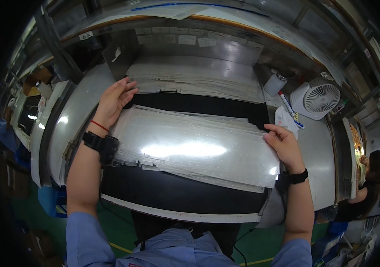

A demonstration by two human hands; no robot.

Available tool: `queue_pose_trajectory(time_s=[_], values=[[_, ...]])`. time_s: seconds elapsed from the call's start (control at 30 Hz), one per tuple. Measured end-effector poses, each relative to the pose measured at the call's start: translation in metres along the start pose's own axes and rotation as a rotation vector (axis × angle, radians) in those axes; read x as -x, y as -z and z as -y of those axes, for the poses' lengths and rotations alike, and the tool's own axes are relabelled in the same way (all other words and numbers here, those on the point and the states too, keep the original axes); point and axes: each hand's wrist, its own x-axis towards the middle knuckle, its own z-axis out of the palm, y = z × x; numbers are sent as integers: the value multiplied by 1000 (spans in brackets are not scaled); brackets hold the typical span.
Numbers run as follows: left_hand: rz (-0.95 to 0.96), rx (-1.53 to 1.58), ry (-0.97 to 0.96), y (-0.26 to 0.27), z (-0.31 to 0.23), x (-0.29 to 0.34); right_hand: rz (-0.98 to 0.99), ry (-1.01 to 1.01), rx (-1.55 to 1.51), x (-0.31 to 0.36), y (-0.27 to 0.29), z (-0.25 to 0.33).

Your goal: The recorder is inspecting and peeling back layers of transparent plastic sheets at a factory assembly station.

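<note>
A loose stack of translucent plastic sheets (185, 133) lies in front of me on a black mat (199, 182), its edges uneven and its top shining under the light. At its far left corner is my left hand (115, 99), open, the fingers apart and pointing toward a second stack of sheets (199, 84) behind. My right hand (284, 143) is at the near stack's far right corner. Its thumb and forefinger close about the sheet's edge there; the other fingers are mostly hidden. A black band circles each wrist.
To the right stand a white fan (318, 100), a white bottle (275, 83), markers (288, 104) and a crumpled white cloth (284, 119). A metal back panel (234, 53) and an overhead shelf (243, 24) bound the far side. Another person (368, 187) is at the far right.
</note>
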Motion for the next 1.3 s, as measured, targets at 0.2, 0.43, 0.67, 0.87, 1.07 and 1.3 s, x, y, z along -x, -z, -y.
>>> queue_pose_trajectory(time_s=[0.2,0.43,0.67,0.87,1.07,1.3], values=[[66,-77,31,3,-2,1,-13,99,54,-2,2,-3],[209,-192,122,-5,-8,8,-153,112,-110,-5,1,-6],[332,-354,107,3,-1,4,-193,92,-163,-7,2,-8],[282,-411,99,-9,-4,10,-205,83,-215,-8,3,-10],[295,-408,96,-5,-2,9,-189,72,-226,-8,2,-9],[286,-372,100,-6,-1,8,-193,80,-197,-8,2,-10]])
